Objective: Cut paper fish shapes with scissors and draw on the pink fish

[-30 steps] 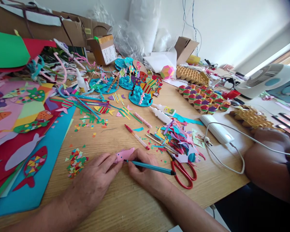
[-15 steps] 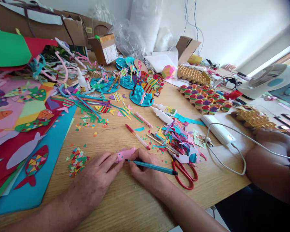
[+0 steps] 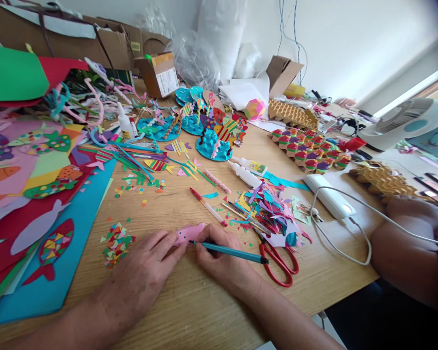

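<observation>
A small pink paper cutout (image 3: pixel 190 234) with dark dots lies on the wooden table. My left hand (image 3: pixel 146 260) holds its left end between thumb and fingers, which hide part of it. In my right hand (image 3: pixel 221 257) is a teal felt-tip pen (image 3: pixel 233 252), its dark tip touching or just over the paper. The right fingers also cover the cutout's right end. Red-handled scissors (image 3: pixel 279 265) lie right of the pen, partly under a heap of paper scraps (image 3: pixel 273 214). To the left of my left hand sits a pile of tiny coloured paper bits (image 3: pixel 118 243).
A red pen (image 3: pixel 207 206) and glue bottles (image 3: pixel 245 175) lie beyond my hands. Decorated blue pieces (image 3: pixel 214 146) stand farther back. Coloured sheets with paper fish (image 3: pixel 54 248) cover the left side. A white cable (image 3: pixel 332 192) loops near another person's arm (image 3: pixel 405 253) at right.
</observation>
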`<control>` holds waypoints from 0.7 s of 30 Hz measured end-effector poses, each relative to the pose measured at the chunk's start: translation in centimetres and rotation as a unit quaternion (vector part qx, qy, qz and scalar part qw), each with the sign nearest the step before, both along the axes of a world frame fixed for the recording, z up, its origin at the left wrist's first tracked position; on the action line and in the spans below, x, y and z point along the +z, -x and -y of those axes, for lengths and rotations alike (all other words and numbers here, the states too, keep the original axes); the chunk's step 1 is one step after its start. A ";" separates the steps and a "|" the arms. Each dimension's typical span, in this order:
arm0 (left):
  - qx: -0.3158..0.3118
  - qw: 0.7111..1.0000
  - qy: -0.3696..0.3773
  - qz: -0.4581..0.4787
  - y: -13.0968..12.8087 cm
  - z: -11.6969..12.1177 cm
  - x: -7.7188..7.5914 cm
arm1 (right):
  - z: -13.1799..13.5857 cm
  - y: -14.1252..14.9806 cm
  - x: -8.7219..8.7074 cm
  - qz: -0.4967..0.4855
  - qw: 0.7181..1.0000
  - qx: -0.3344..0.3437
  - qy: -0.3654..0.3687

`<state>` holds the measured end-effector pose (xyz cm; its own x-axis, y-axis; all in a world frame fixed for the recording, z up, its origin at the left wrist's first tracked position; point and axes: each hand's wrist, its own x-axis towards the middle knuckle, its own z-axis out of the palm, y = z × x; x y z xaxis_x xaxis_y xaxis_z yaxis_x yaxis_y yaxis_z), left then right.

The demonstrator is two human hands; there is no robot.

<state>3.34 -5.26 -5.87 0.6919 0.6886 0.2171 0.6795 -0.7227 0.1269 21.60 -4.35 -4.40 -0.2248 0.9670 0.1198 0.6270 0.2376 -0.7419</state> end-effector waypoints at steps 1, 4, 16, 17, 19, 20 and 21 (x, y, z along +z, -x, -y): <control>0.003 1.000 0.004 0.002 0.0 0.1 -0.1 | 0.0 0.0 0.0 -0.001 1.000 -0.001 0.002; 0.009 1.000 0.006 0.007 0.0 0.2 -0.4 | 0.0 0.0 0.0 -0.003 1.000 0.007 0.012; 0.007 1.000 -0.013 0.002 -0.1 0.0 0.2 | -0.1 0.0 0.1 0.002 1.000 0.001 -0.005; 0.004 1.000 -0.014 0.002 -0.1 0.0 0.2 | -0.1 0.0 0.1 0.002 1.000 -0.001 -0.006; -0.005 1.000 -0.018 -0.001 0.0 0.0 0.2 | -0.1 0.1 0.1 0.000 1.000 0.003 -0.005; -0.009 1.000 -0.019 -0.003 0.0 -0.1 0.2 | -0.1 0.1 0.0 -0.001 1.000 0.007 -0.002; -0.010 1.000 -0.020 -0.004 0.0 -0.1 0.2 | -0.1 0.1 0.0 -0.002 1.000 0.009 0.000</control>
<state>3.34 -5.20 -5.66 0.7081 0.6647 0.2383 0.6651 -0.7412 0.0912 21.53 -4.27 -4.37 -0.2423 0.9626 0.1208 0.6199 0.2494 -0.7440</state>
